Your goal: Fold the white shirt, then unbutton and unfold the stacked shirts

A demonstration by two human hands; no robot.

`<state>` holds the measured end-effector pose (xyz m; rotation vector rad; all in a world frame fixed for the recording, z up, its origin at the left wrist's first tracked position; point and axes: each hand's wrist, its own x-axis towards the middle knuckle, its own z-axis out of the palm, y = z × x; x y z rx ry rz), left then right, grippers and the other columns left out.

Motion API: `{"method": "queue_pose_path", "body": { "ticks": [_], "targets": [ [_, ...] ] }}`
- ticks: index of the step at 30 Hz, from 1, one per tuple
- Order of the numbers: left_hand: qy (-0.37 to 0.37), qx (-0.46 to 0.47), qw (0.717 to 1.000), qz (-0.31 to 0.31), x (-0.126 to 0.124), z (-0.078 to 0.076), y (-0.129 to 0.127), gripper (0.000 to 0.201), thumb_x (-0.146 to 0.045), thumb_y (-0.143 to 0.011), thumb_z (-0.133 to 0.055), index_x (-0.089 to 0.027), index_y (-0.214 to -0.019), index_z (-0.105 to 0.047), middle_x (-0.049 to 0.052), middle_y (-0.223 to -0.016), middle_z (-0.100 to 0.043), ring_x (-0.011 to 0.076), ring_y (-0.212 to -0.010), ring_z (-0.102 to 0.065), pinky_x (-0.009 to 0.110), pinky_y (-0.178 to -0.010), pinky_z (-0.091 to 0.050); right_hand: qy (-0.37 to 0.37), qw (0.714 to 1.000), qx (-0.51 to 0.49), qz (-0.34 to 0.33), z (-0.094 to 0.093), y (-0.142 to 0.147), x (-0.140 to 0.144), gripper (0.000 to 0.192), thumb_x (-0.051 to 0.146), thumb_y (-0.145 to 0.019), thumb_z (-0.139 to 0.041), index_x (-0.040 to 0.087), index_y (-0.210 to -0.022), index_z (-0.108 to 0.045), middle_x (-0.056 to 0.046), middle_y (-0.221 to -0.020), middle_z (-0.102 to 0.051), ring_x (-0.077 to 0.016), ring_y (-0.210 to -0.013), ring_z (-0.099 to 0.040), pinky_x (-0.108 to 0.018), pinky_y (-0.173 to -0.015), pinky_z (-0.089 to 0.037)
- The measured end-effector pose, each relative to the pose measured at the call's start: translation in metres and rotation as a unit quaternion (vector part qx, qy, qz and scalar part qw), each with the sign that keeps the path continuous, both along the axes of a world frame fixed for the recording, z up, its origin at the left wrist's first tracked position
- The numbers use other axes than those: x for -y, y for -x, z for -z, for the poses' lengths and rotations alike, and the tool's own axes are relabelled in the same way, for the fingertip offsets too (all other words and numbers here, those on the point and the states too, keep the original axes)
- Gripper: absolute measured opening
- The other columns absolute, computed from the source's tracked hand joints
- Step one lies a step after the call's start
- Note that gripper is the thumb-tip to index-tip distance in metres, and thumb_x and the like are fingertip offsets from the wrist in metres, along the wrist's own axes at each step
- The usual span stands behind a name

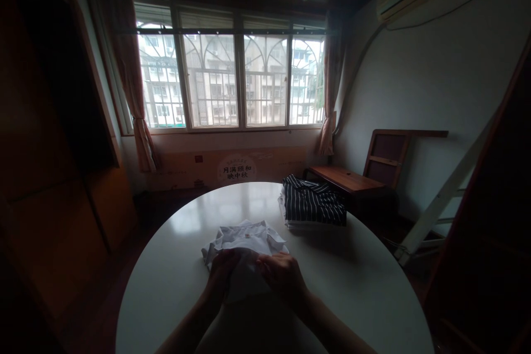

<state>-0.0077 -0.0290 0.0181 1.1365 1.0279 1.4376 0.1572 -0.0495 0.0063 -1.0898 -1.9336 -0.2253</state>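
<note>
A white collared shirt (248, 239) lies partly folded on a round white table (174, 265), its collar pointing away from me. My left hand (222, 275) rests on the shirt's near left part, fingers curled into the fabric. My right hand (283, 276) presses on the near right part, also gripping cloth. Both hands sit close together at the shirt's lower edge.
A stack of folded clothes topped by a dark striped garment (313, 202) sits at the table's far right. Beyond it stand a low wooden desk (346, 180) and a leaning wooden frame (388, 157). A white ladder (440, 199) leans at right. Barred windows (232, 80) face me.
</note>
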Motion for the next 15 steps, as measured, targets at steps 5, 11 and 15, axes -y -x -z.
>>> {"method": "queue_pose_path", "body": {
  "ticks": [5,11,15],
  "targets": [
    [0.004,-0.01,1.0,0.016,-0.002,0.001,0.001,0.015,-0.031,-0.055,-0.066,-0.016,-0.057,-0.065,0.0,-0.062,-0.059,0.0169,-0.067,-0.052,0.027,-0.061,-0.043,-0.002,1.0,0.003,-0.005,-0.001,0.001,0.001,0.027,0.024,-0.085,-0.044,0.018,-0.066,-0.062,0.002,-0.046,-0.052,-0.0081,-0.043,-0.047,-0.022,-0.053,-0.031],
    [-0.004,-0.022,1.0,0.001,0.005,-0.008,-0.001,0.017,-0.033,-0.056,-0.066,-0.016,-0.056,-0.063,0.001,-0.062,-0.059,0.0185,-0.065,-0.053,0.029,-0.061,-0.043,0.001,1.0,0.02,-0.017,-0.002,0.0,0.001,0.024,0.023,-0.085,-0.045,0.018,-0.067,-0.061,0.002,-0.048,-0.054,-0.0085,-0.044,-0.049,-0.021,-0.053,-0.032],
    [-0.028,-0.039,0.999,-0.007,0.007,-0.011,0.001,0.018,-0.035,-0.058,-0.065,-0.018,-0.057,-0.064,0.002,-0.062,-0.06,0.0198,-0.066,-0.053,0.03,-0.061,-0.044,0.03,0.999,0.024,-0.025,-0.006,-0.001,0.003,0.017,0.024,-0.084,-0.047,0.02,-0.078,-0.063,0.001,-0.056,-0.059,-0.0112,-0.051,-0.054,-0.022,-0.056,-0.035]
  ]
}}
